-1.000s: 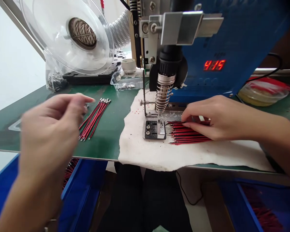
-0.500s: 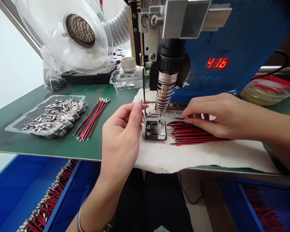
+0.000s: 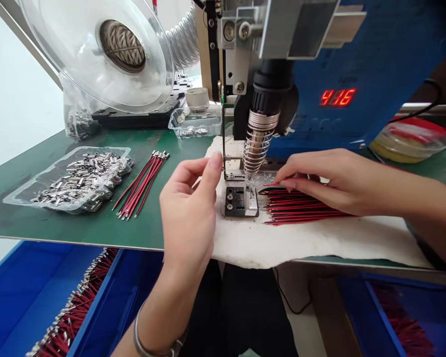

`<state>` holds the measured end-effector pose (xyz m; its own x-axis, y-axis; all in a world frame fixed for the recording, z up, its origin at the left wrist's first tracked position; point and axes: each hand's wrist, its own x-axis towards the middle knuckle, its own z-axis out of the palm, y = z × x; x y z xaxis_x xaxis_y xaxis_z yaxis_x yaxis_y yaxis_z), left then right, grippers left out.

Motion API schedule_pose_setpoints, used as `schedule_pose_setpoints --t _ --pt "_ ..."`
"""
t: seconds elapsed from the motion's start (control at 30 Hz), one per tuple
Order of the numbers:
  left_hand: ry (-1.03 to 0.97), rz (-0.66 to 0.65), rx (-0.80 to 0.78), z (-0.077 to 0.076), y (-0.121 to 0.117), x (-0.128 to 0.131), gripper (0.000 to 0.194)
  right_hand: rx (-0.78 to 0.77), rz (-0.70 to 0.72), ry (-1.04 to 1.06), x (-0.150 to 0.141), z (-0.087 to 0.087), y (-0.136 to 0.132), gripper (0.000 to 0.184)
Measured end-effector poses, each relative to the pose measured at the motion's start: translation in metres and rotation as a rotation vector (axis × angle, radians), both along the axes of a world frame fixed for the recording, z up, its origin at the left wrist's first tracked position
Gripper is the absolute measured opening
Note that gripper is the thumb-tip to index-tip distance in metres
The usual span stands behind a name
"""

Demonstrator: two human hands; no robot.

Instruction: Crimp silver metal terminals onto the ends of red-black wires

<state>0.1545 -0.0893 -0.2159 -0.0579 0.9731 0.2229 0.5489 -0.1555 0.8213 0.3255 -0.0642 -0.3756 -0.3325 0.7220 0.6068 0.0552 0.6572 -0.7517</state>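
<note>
My left hand (image 3: 188, 213) is raised just left of the small metal fixture (image 3: 241, 201). Its thumb and forefinger are pinched together, and what they hold is too small to make out. My right hand (image 3: 330, 178) lies on a pile of red and black wires (image 3: 301, 210) on the white cloth (image 3: 282, 243). Its fingertips pinch one wire (image 3: 272, 184), whose end points at the fixture. A coiled metal nozzle (image 3: 258, 144) hangs right above the fixture.
A clear tray of small metal sleeves (image 3: 78, 178) and a bundle of capped wires (image 3: 141, 183) lie on the green mat at the left. The blue machine shows 416 (image 3: 338, 97). A clear reel (image 3: 100, 49) stands behind. Blue bins (image 3: 29, 297) below hold more wires.
My left hand has moved from over the sleeve tray across to the fixture, fingers pinched. My right hand has stayed on the wire pile and drawn one wire forward. The display went from 415 to 416.
</note>
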Motion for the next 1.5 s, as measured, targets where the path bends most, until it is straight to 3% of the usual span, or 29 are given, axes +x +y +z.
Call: schedule_pose_setpoints --t 0.17,0.43,0.57,0.73,0.87,1.03,1.27,1.5 --pt "0.126 -0.006 -0.038 -0.004 -0.002 -0.011 0.022 -0.066 0.152 -0.01 0.0 0.007 0.005 0.023" --pt "0.289 -0.021 -0.09 -0.003 -0.006 -0.013 0.02 -0.261 0.597 -0.066 0.012 0.028 0.027 0.024" --pt "0.318 -0.022 -0.092 -0.003 -0.007 -0.013 0.019 -0.342 0.696 -0.07 0.014 0.032 0.035 0.028" --pt "0.324 -0.019 -0.122 -0.001 -0.01 -0.013 0.017 -0.312 0.68 0.083 0.005 0.022 0.038 0.024" --pt "0.305 -0.023 -0.128 -0.002 -0.01 -0.013 0.012 -0.304 0.516 0.219 -0.007 0.014 0.031 0.021" --pt "0.318 -0.03 -0.144 -0.001 -0.011 -0.014 0.009 -0.334 0.365 0.346 -0.017 0.018 0.017 0.024" --pt "0.349 -0.021 -0.149 0.0 -0.012 -0.013 0.011 -0.295 0.115 0.268 -0.021 0.024 0.006 0.025" --pt "0.361 -0.012 -0.173 0.0 -0.011 -0.011 0.014 -0.218 0.079 0.237 -0.024 0.023 0.002 0.02"
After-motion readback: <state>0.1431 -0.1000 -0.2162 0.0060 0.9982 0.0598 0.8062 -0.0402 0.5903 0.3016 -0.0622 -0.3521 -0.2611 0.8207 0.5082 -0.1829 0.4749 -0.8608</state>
